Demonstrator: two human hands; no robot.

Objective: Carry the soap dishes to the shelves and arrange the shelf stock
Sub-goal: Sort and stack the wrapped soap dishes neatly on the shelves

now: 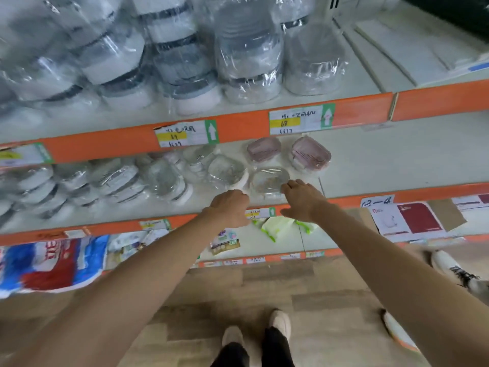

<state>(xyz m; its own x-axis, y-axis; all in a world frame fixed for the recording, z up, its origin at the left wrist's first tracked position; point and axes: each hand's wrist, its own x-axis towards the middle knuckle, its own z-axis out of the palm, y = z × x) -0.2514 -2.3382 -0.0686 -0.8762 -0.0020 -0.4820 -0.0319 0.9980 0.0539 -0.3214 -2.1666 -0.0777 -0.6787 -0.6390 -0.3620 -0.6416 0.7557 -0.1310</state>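
Observation:
On the middle shelf (370, 160) lie several plastic-wrapped soap dishes: two pink ones (263, 148) (311, 153) at the back and two clear ones (227, 170) (270, 178) in front of them. My right hand (300, 198) reaches over the orange shelf edge, and its fingertips touch the front rim of the right clear dish. My left hand (230, 206) hovers at the shelf edge just below the left clear dish. Only its back shows; the fingers curl under and are hidden.
Wrapped clear containers (119, 181) fill the middle shelf's left side, and taller wrapped stacks (185, 62) crowd the upper shelf. The lower shelf holds a green-white packet (277, 225) and a red-blue pack (50, 263). Another person's shoes (449, 268) stand at the right.

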